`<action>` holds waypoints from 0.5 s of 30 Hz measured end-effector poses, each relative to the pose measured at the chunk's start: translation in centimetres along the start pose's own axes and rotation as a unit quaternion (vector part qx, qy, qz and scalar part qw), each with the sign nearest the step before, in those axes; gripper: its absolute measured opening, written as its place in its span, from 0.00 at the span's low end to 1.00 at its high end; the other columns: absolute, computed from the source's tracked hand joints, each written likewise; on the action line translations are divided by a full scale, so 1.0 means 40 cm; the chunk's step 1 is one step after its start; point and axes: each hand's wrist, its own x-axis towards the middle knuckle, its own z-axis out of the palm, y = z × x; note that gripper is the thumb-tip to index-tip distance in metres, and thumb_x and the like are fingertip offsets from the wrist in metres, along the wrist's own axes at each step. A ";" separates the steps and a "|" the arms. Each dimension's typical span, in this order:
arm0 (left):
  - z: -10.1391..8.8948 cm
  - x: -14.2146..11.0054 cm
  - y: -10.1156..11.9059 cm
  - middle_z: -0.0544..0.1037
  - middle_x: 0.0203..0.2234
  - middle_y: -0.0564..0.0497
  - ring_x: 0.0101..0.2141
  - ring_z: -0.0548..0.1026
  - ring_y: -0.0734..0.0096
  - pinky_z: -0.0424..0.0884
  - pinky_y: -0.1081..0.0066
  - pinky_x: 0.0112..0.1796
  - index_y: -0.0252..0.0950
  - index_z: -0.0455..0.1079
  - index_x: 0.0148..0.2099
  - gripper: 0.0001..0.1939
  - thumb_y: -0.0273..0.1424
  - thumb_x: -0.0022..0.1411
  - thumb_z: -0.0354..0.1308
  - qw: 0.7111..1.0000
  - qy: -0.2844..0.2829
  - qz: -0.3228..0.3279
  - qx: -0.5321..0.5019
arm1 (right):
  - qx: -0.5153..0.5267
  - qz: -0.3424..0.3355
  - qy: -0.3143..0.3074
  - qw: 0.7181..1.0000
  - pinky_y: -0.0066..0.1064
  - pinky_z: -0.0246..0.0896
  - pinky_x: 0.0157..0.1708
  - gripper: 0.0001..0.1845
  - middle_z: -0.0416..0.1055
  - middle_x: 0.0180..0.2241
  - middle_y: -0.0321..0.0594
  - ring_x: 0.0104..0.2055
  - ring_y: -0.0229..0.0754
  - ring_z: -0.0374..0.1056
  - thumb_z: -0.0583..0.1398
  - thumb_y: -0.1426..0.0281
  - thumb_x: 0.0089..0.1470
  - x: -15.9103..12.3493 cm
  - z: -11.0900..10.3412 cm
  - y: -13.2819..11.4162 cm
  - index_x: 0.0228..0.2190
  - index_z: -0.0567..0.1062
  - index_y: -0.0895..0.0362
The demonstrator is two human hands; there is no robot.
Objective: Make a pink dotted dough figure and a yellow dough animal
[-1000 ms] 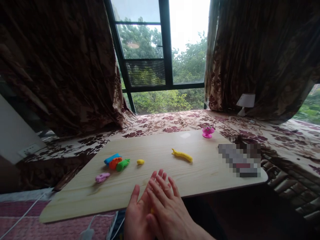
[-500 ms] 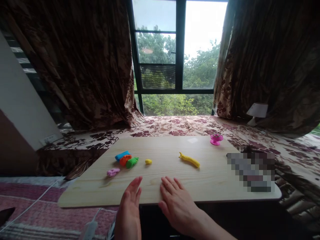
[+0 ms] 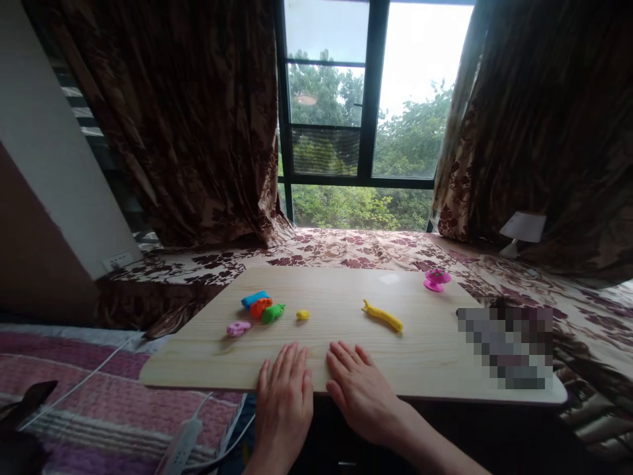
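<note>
At the near edge of the light wooden table (image 3: 316,290), my left hand (image 3: 285,399) lies palm down with fingers stretched out. Beside it, my right hand (image 3: 357,386) also rests flat, its fingers reaching onto the board. Neither hand visibly holds anything; what may lie under the palms is hidden. Just beyond the left fingertips sits a small yellow lump of modelling clay (image 3: 302,315). A long yellow clay roll (image 3: 383,316) with a forked end lies beyond my right hand. To the left are blue (image 3: 254,299), orange (image 3: 260,307), green (image 3: 273,313) and pink (image 3: 238,328) clay pieces.
A bright pink stemmed clay shape (image 3: 436,280) stands at the back right corner. A pixelated item (image 3: 509,349) covers the right end. Behind are a floral-covered ledge (image 3: 346,245), a small lamp (image 3: 523,227) and a window. A power strip (image 3: 180,445) lies lower left.
My hands were pressed together with a bit of yellow showing between them. They parted and now both lie flat at the table edge. The view has swung left.
</note>
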 end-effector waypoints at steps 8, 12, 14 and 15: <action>0.008 -0.001 -0.011 0.66 0.56 0.47 0.56 0.60 0.62 0.51 0.53 0.55 0.37 0.62 0.57 0.20 0.30 0.63 0.42 1.000 0.010 0.018 0.016 | -0.002 0.040 0.005 0.999 0.47 0.37 0.60 0.27 0.49 0.61 0.50 0.63 0.48 0.44 0.44 0.62 0.61 0.078 -0.006 0.027 0.58 0.57 0.63; 0.007 -0.002 -0.005 0.66 0.56 0.45 0.56 0.60 0.60 0.51 0.53 0.55 0.36 0.62 0.57 0.21 0.30 0.63 0.43 1.000 0.010 0.012 0.009 | 0.010 -0.020 0.006 1.000 0.43 0.33 0.62 0.28 0.45 0.63 0.41 0.65 0.42 0.39 0.44 0.59 0.61 -0.021 0.002 -0.010 0.60 0.52 0.55; 0.004 -0.001 -0.001 0.67 0.55 0.44 0.56 0.61 0.60 0.50 0.53 0.55 0.35 0.62 0.56 0.20 0.30 0.63 0.43 1.000 0.012 0.008 0.006 | 0.008 -0.006 -0.004 1.000 0.44 0.34 0.61 0.28 0.46 0.63 0.42 0.65 0.43 0.39 0.44 0.59 0.61 -0.006 -0.001 -0.004 0.60 0.53 0.56; 0.003 0.000 0.000 0.67 0.55 0.44 0.56 0.61 0.60 0.50 0.53 0.55 0.35 0.62 0.56 0.20 0.30 0.63 0.43 1.000 0.012 0.007 0.005 | 0.007 0.010 -0.010 1.000 0.45 0.35 0.61 0.27 0.47 0.62 0.43 0.64 0.45 0.41 0.43 0.60 0.62 0.020 -0.003 0.006 0.59 0.55 0.57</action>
